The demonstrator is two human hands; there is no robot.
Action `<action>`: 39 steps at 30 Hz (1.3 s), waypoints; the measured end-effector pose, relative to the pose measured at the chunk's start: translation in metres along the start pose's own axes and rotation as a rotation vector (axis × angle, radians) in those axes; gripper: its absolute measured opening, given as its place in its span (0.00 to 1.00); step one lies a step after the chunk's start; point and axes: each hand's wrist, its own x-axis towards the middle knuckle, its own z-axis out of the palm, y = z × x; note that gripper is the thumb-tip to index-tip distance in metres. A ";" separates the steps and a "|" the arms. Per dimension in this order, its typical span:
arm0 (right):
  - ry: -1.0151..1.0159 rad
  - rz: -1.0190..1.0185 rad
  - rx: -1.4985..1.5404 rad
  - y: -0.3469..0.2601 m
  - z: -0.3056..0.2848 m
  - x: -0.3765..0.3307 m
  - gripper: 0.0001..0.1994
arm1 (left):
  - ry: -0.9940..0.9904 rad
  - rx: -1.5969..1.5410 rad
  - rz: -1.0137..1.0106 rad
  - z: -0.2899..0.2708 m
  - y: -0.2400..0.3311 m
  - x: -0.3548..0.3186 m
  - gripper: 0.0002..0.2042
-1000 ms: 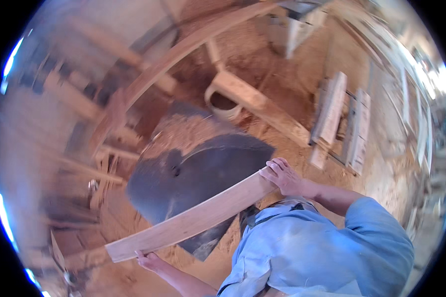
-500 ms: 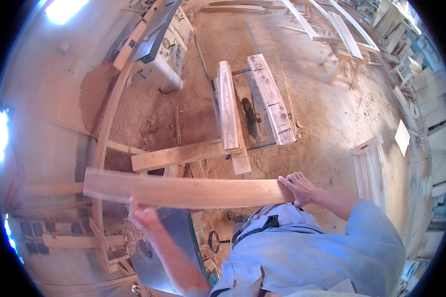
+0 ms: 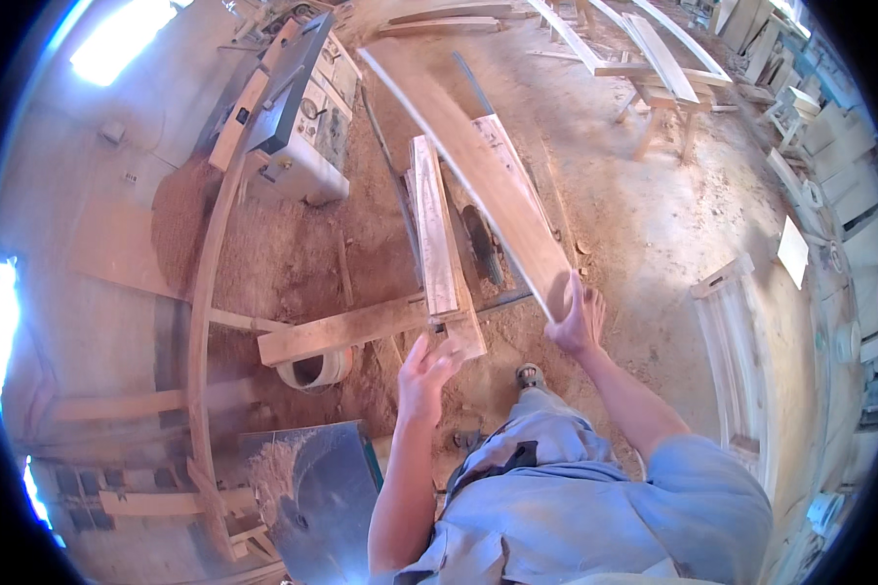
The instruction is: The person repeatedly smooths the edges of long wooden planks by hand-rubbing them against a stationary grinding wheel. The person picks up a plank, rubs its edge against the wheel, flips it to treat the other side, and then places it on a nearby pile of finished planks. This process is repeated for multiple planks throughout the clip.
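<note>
Board (image 3: 480, 175), near end in right hand (image 3: 579, 320)

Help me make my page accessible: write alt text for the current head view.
A person in a blue shirt holds the near end of a long wooden board in the right hand. It partly hides timbers beyond; the left hand is empty. Sawdust lies on the floor.

Right hand (image 3: 578, 324) had room to its right, over floor (image 3: 654, 244). Ahead of left hand (image 3: 425, 382), stacked boards (image 3: 437, 234) and crosswise beam (image 3: 356, 327) blocked low passage; plank (image 3: 488, 185) barred higher.
</note>
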 end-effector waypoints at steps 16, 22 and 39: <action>-0.513 0.240 -0.412 0.018 0.131 0.064 0.34 | 1.036 -0.330 -0.290 -0.183 -0.277 -0.336 0.24; -0.617 0.145 -0.403 -0.008 0.162 0.089 0.33 | 1.102 -0.469 -0.480 -0.118 -0.362 -0.385 0.27; -0.672 0.179 -0.260 -0.187 0.314 0.093 0.58 | 0.968 -0.038 -0.528 -0.065 -0.305 -0.334 0.36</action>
